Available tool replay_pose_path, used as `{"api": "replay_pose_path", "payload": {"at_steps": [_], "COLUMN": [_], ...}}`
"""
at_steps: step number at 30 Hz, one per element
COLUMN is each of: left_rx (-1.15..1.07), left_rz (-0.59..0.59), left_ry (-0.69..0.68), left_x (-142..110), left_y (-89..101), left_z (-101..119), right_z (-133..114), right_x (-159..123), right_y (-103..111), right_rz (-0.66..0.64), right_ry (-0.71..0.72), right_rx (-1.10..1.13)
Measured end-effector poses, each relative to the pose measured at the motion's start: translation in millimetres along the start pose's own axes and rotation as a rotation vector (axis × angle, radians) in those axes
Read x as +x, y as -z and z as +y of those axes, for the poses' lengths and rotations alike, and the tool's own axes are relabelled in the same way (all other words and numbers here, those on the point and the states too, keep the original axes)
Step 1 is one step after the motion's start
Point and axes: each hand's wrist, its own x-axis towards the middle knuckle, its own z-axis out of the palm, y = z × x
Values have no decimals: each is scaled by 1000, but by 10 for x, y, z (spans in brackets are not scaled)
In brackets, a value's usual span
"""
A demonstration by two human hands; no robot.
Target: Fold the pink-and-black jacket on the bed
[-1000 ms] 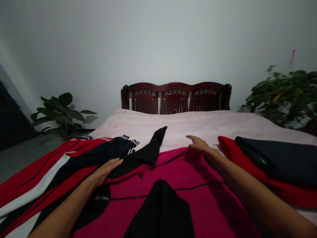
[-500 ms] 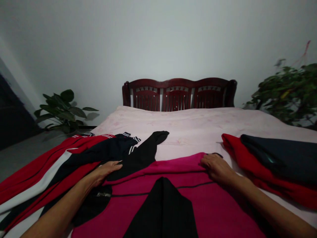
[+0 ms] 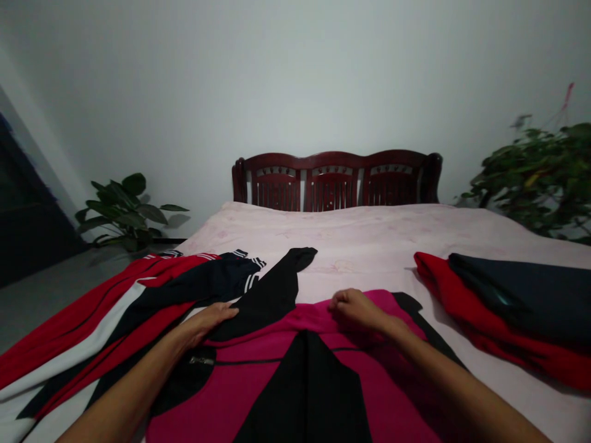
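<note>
Here we are, twelve o'clock at the headboard (image 3: 332, 161), and the magenta top (image 3: 249, 394) lies at six on the near part of the pink bedspread (image 3: 378, 240). Red-and-navy clothes (image 3: 175, 277) flank it at nine, folded clothes (image 3: 530, 295) at three. The left hand (image 3: 210, 321) is on the base of the black sleeve (image 3: 272, 295), fingers nearly straight; whether they pinch it, I can't tell! The right hand (image 3: 357, 309) curls over the magenta far edge, its grip hidden from me too.

Looks like arranging the top's far side, I'd say; the next move calls for a sure hold on that edge and a steady left hand at the sleeve. And the direction? The long axis seems to run nine to three, with what I take for the collar end at nine. The sleeve points to one, while a black flap (image 3: 305, 394) peaks towards twelve.
</note>
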Motion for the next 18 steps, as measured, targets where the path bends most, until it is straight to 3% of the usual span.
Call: {"api": "replay_pose_path", "payload": {"at_steps": [3,6,9,12,15,18], "left_rx": [17,154,322,488,803,1083], "left_rz": [-55,-25,95,282,474,501], "left_ry": [-10,-14,5,-3,-208,-458], "left_x": [-16,32,79,61,11,43], "left_y": [-9,16,72,36,-257,-764], "left_z": [-26,-55,-84,-62,30,107], "right_z": [-192,-333,-365,-344,-321,-318], "right_x": [354,640,787,809,738,622], "right_y": [-260,-588,-897,-1074,-1110,-1095], "right_rz": [41,-15,-81,-118,-157,-215], "right_ry": [-29,-116,-197,-221,-204,-203], "right_rx": [150,290,436,617,797,910]}}
